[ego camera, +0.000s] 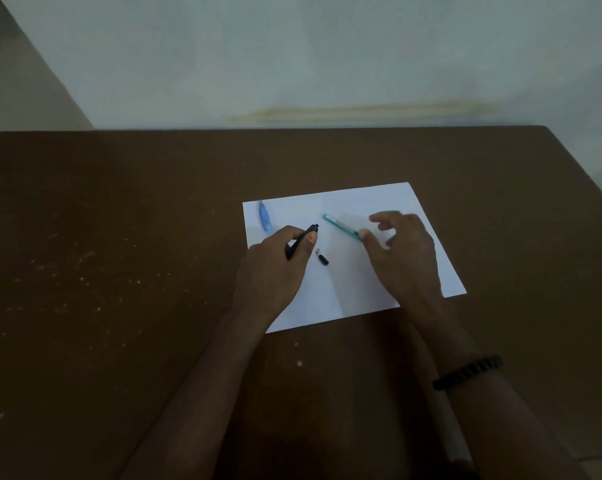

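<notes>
1. The L hand [278, 268] is clenched round a black pen [312, 231]; the barrel is pinched btwn thumb & fingers.
2. The black pen is held tilted, w/ one end stuck out past the fingertips, away from the person & to the right. The rest is hidden inside the grip.
3. The R hand [403, 251] is held just right of the L grip, fingers loosely curled & spread. The fingers are blurred.
4. A teal pen [341, 225] is laid on the paper [344, 278], slanting away from the R thumb toward the L grip. Its near end is met by the R thumb tip. Whether it's actually pinched can't be told.
5. A small black part [323, 258] is seen on the paper just right of the L grip, btwn both hands & touched by neither.
6. A blue pen [265, 216] is laid just beyond the L grip, near the paper's far-left corner, untouched.
7. The paper is laid flat on a brown table [119, 237], under both hands.
8. A dark beaded bracelet [469, 372] is worn on the R wrist.
</notes>
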